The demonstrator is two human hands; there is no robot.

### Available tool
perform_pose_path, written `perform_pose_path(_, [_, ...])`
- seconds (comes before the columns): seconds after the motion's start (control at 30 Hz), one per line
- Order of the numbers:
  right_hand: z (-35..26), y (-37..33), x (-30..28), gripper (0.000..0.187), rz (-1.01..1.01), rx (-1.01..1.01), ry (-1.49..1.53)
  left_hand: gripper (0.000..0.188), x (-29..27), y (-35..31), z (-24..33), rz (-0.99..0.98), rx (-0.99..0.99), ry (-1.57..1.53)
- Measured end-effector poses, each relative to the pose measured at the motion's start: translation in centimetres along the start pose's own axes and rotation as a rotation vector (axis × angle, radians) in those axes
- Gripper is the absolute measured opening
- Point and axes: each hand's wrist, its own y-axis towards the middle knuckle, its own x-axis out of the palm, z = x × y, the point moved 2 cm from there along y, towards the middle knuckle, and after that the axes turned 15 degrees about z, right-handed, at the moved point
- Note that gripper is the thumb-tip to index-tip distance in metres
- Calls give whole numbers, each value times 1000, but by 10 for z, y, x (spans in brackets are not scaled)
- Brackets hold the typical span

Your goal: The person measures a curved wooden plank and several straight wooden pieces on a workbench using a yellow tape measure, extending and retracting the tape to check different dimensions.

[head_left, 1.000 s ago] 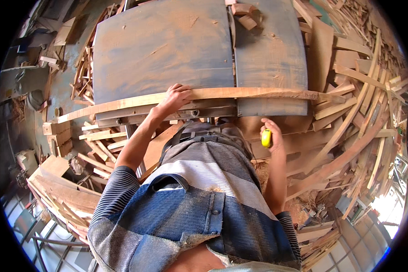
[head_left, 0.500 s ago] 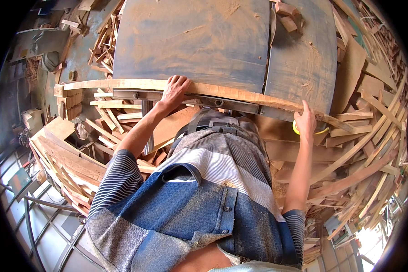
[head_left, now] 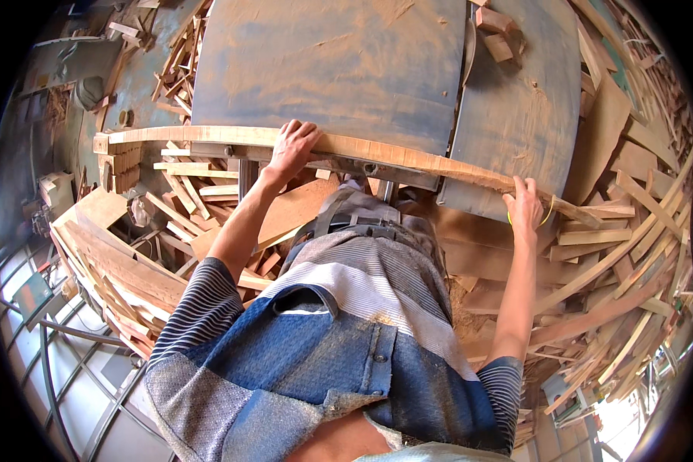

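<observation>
A long, slim wooden plank (head_left: 408, 156) lies along the near edge of the dusty metal saw table (head_left: 323, 61), its left end reaching past the table. My left hand (head_left: 295, 148) is closed over the plank left of the middle, fingers on top and the thumb side hidden. Toward the plank's right end, my right hand (head_left: 524, 203) has its fingers curled over the wood. A thin yellow curved strip (head_left: 550, 211) shows beside and behind my right wrist. The plank's right part has a rough, darker edge.
A saw blade (head_left: 470, 52) stands in the table's slot, with small wood blocks (head_left: 499, 35) right of it. Stacked sawn blocks (head_left: 119, 165) stand by the plank's left end. Offcuts (head_left: 123, 277) heap on the left, and long strips (head_left: 631, 277) pile on the right.
My right hand's raised index finger has come down, and its fingers now curl over the plank. Less of the yellow strip shows. My left hand stays at the same spot on the plank.
</observation>
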Motion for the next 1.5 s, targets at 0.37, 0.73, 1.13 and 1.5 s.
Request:
perform_pose_path(0.37, [-9, 113, 2, 58, 95, -79, -34, 58, 19, 111, -46, -20, -23, 120])
perform_pose_path(0.73, [-15, 211, 0, 57, 61, -132, -90, 66, 37, 198, -88, -135, -23, 180])
perform_pose_path(1.13, [-9, 201, -7, 52, 174, -188, -95, 65, 42, 248, -106, -111, -139, 100])
perform_pose_path(1.5, [49, 53, -124, 42, 664, -24, 254, 59, 46, 190, -97, 22, -96, 42])
